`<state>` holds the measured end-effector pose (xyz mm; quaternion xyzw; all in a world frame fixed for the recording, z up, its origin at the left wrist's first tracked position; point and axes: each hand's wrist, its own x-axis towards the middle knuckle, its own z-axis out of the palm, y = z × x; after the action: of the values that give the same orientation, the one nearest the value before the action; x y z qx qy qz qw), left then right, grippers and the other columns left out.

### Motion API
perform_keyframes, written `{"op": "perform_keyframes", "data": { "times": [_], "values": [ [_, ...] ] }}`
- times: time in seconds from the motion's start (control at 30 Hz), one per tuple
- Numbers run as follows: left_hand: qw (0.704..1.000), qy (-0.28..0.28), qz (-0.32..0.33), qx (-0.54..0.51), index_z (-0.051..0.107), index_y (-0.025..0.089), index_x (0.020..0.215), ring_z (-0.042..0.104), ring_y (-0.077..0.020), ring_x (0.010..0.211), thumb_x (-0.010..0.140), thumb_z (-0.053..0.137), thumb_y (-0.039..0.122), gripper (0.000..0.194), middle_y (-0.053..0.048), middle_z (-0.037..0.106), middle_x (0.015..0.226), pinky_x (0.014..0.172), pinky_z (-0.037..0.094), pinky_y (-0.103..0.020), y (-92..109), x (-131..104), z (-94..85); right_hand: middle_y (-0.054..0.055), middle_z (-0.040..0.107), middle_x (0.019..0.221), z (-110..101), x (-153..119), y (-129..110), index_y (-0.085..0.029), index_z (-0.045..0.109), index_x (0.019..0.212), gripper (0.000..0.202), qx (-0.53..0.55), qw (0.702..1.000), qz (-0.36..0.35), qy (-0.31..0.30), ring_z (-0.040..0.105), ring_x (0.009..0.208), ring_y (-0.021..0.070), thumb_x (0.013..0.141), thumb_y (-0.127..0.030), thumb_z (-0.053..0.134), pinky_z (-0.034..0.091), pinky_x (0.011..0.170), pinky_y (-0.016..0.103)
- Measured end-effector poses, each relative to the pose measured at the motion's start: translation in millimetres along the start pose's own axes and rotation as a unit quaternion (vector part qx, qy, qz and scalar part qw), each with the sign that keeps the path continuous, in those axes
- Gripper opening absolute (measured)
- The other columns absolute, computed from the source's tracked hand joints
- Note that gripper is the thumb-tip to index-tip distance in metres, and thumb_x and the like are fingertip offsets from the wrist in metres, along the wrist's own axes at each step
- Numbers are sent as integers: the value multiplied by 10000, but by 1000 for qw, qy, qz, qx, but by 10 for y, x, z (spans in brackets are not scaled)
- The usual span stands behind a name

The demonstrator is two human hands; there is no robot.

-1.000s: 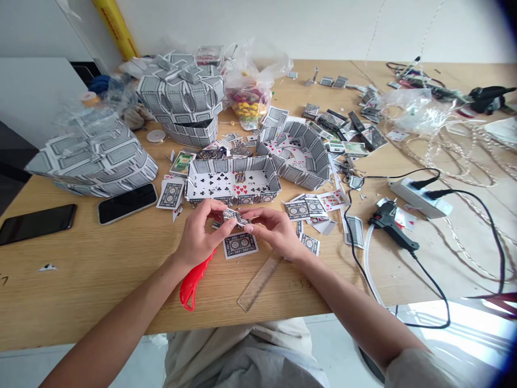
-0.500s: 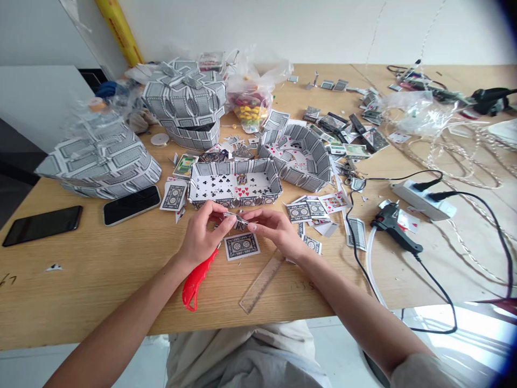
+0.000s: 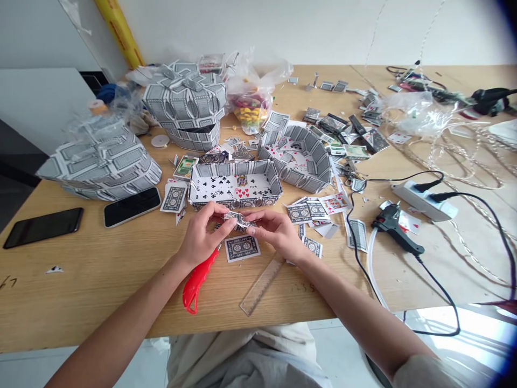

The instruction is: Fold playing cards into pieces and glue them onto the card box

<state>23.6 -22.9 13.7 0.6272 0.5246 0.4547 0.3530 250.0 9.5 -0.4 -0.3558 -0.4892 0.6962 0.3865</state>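
Between the fingertips of both hands is a small playing card piece (image 3: 239,220), its patterned back partly showing. My left hand (image 3: 205,230) pinches its left end, and my right hand (image 3: 278,231) pinches the right end. Just beyond stands a rectangular box made of playing cards (image 3: 226,187), open at the top. A face-down playing card (image 3: 243,248) lies on the table below the fingers. The red-handled tool (image 3: 197,283) rests by my left wrist, its tip hidden under the hand. Near my right wrist lies a clear ruler (image 3: 260,285).
A glue gun (image 3: 398,229) and a white power strip (image 3: 424,199) with black cables lie to the right. Two phones (image 3: 132,207) are at the left. Card-built baskets (image 3: 183,102), another open card box (image 3: 299,156) and loose cards (image 3: 315,209) crowd the back and middle.
The card piece has tilted, so more of its patterned face shows. Both hands stay in nearly the same place above the table.
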Motion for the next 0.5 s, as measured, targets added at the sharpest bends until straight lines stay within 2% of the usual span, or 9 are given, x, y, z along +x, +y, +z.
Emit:
{"op": "perform_keyframes", "data": {
  "times": [0.13, 0.23, 0.5],
  "values": [
    [1000, -3, -1, -2, 672, 216, 1035, 729, -216, 967, 965, 729, 468, 268, -58, 755, 1050, 883, 587, -330, 14, -3, -7, 72, 822, 1192, -9, 6, -30, -234, 842, 1016, 342, -1, 1000, 6, 5, 749, 1074, 235, 756, -415, 972, 584, 993, 397],
    [1000, -19, -19, -6, 685, 215, 1038, 727, -208, 932, 973, 721, 474, 270, -49, 755, 1010, 874, 583, -327, 40, 5, -19, 67, 832, 1128, -22, 9, -35, -235, 838, 1027, 363, -7, 1000, 19, 16, 748, 1021, 229, 754, -435, 970, 581, 956, 388],
    [997, -55, -42, -35, 732, 214, 1078, 729, -216, 959, 966, 736, 475, 283, -59, 766, 1040, 900, 593, -341, 64, 30, -58, 63, 828, 1115, -64, 34, -13, -231, 846, 1031, 345, -8, 1000, 22, 15, 737, 1023, 222, 768, -419, 965, 567, 967, 377]
  ]
}}
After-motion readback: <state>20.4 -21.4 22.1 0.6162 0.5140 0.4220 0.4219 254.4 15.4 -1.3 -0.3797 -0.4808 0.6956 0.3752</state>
